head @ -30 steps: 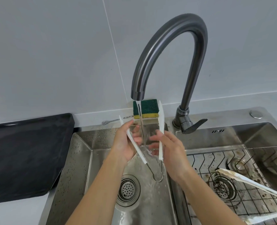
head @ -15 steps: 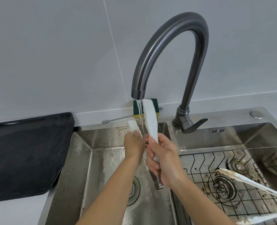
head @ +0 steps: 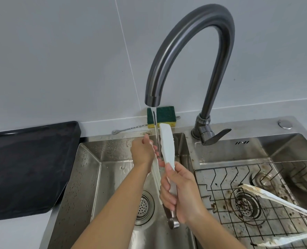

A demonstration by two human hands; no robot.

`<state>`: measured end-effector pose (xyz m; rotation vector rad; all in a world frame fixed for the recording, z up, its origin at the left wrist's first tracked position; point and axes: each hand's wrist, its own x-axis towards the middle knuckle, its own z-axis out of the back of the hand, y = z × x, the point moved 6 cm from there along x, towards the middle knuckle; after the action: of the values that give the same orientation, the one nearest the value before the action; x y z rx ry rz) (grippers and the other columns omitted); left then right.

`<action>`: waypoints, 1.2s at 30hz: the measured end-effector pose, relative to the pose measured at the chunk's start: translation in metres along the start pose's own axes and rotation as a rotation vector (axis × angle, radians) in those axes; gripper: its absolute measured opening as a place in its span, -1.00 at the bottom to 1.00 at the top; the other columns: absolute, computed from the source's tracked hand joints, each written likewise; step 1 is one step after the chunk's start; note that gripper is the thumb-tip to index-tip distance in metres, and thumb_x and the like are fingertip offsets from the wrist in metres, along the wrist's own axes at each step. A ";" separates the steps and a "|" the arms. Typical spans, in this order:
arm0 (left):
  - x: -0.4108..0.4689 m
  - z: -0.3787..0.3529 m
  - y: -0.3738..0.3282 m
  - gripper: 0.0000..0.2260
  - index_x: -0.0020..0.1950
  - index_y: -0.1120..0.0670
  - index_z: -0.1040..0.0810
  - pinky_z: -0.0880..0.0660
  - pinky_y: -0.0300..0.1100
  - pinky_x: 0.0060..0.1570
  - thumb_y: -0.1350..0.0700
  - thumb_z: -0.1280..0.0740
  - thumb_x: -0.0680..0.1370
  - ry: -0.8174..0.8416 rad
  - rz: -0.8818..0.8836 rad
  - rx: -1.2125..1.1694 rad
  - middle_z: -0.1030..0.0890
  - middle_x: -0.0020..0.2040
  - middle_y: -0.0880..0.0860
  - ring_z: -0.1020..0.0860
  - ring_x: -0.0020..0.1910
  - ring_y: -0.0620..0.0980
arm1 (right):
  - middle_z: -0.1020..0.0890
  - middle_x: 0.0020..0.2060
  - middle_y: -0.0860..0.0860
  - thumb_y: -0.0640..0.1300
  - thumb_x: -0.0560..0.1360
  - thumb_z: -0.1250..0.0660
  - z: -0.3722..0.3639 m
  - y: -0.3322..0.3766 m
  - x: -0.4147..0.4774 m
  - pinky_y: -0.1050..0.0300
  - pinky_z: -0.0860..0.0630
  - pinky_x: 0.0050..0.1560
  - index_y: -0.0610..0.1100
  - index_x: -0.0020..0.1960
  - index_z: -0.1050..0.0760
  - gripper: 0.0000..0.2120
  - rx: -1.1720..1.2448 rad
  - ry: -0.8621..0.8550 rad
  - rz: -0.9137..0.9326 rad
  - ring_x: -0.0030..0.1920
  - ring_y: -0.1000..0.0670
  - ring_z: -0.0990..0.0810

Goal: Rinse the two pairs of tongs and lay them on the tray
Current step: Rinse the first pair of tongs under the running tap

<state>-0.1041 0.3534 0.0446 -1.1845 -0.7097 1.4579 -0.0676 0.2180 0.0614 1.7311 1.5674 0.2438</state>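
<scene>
I hold a pair of white-tipped steel tongs (head: pixel 166 146) upright under the running water from the dark faucet (head: pixel 190 44), over the left sink basin (head: pixel 95 169). My right hand (head: pixel 177 193) grips the tongs' handle low down. My left hand (head: pixel 143 151) is wrapped around the left white arm near its tip, in the stream. The second pair of tongs (head: pixel 278 202), soiled with brown residue, lies on the wire rack (head: pixel 226 186) in the right basin. The black tray (head: pixel 28 166) sits on the counter at the left.
A green-and-yellow sponge (head: pixel 162 115) and a thin metal spoon (head: pixel 129 129) lie on the ledge behind the sink. The faucet lever (head: pixel 215 135) points right. A drain (head: pixel 143 207) sits in the left basin's floor. A round button (head: pixel 285 124) is at the far right.
The tongs have turned so the flat white arm faces me, and have dropped a little under the stream. My left hand slid up over the left arm; my right hand holds lower down.
</scene>
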 end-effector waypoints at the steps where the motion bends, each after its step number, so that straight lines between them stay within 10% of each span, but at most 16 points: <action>1: 0.002 0.001 0.001 -0.59 -0.41 0.16 -0.32 -0.26 -0.43 -0.68 0.17 -0.07 0.65 -0.014 0.043 -0.078 -0.38 -0.47 0.07 -0.37 -0.70 -0.24 | -0.38 -0.54 -0.03 -0.13 0.48 -0.24 0.000 0.001 0.001 0.38 -0.13 -0.67 -0.26 0.06 -0.44 -0.76 -0.027 0.007 0.003 -0.71 0.10 -0.19; 6: 0.013 -0.001 0.035 -0.67 -0.22 0.10 -0.44 -0.38 -0.25 -0.52 -0.11 -0.17 0.60 0.166 0.451 -0.647 -0.40 -0.49 -0.01 -0.38 -0.55 -0.06 | -0.45 -0.49 -0.05 -0.09 0.60 -0.14 -0.003 0.019 0.016 0.20 -0.24 -0.60 -0.21 -0.03 -0.46 -0.78 -0.334 0.004 0.036 -0.64 0.05 -0.30; 9: 0.021 0.010 0.047 -0.68 -0.29 0.06 -0.35 -0.26 -0.28 -0.61 -0.07 -0.19 0.60 0.124 0.439 -0.800 -0.27 -0.56 -0.07 -0.24 -0.63 -0.12 | -0.56 -0.31 -0.04 -0.26 0.55 -0.23 -0.010 0.037 0.033 0.14 -0.40 -0.45 -0.15 0.08 -0.44 -0.88 -0.500 0.046 0.075 -0.47 0.04 -0.49; 11: 0.024 0.019 0.049 -0.68 -0.30 0.05 -0.32 -0.26 -0.28 -0.61 -0.06 -0.20 0.60 0.097 0.391 -0.893 -0.26 -0.57 -0.08 -0.23 -0.63 -0.12 | -0.61 -0.24 0.00 -0.39 0.48 -0.28 -0.014 0.044 0.045 0.13 -0.47 -0.32 -0.06 0.21 -0.38 -0.61 -0.550 0.077 0.078 -0.36 0.07 -0.56; 15: 0.023 0.032 0.044 -0.69 -0.31 0.05 -0.30 -0.28 -0.30 -0.60 -0.03 -0.22 0.59 0.079 0.315 -0.997 -0.25 -0.57 -0.08 -0.23 -0.62 -0.13 | -0.56 -0.18 -0.04 -0.27 0.45 -0.38 -0.027 0.049 0.060 0.14 -0.46 -0.21 0.00 0.32 -0.34 -0.50 -0.679 0.139 0.115 -0.31 0.06 -0.52; 18: 0.016 0.035 0.022 -0.66 -0.36 0.04 -0.31 -0.20 -0.25 -0.54 -0.05 -0.27 0.56 0.093 0.168 -0.899 -0.22 -0.57 -0.08 -0.18 -0.60 -0.11 | -0.47 -0.29 -0.02 -0.05 0.45 -0.38 -0.029 0.049 0.066 0.16 -0.47 -0.21 0.20 0.25 -0.37 -0.58 -0.697 0.125 0.192 -0.36 0.02 -0.43; 22: -0.005 0.038 -0.023 -0.63 -0.40 0.04 -0.32 -0.18 -0.27 -0.50 -0.11 -0.27 0.52 0.237 -0.138 -0.620 -0.25 -0.56 -0.09 -0.18 -0.57 -0.12 | -0.43 -0.52 0.12 -0.11 0.53 -0.27 -0.006 0.050 0.065 0.14 -0.32 -0.40 -0.02 -0.10 -0.48 -0.96 -0.532 -0.116 0.324 -0.49 0.06 -0.33; 29: -0.053 0.003 -0.063 -0.82 -0.29 0.03 -0.47 -0.46 -0.06 -0.37 0.12 -0.27 0.53 0.703 -0.336 -0.188 -0.50 -0.34 0.20 -0.47 -0.40 0.10 | -0.37 -0.55 -0.02 -0.30 0.53 -0.24 0.031 0.025 0.081 0.21 -0.28 -0.54 -0.15 -0.37 -0.42 -0.70 -0.174 -0.198 0.098 -0.54 0.05 -0.31; 36: -0.042 -0.009 -0.075 -0.64 -0.34 0.02 -0.43 -0.32 -0.22 -0.43 -0.02 -0.12 0.63 0.503 -0.371 -0.058 -0.38 -0.46 0.02 -0.38 -0.49 -0.06 | -0.29 -0.56 0.02 -0.30 0.56 -0.17 0.047 -0.003 0.086 0.31 -0.13 -0.66 -0.17 -0.38 -0.48 -0.65 0.116 -0.214 -0.164 -0.62 0.12 -0.21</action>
<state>-0.0719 0.3302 0.1209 -1.3140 -0.5812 0.7913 -0.0226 0.2774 -0.0021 1.6446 1.5786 -0.1126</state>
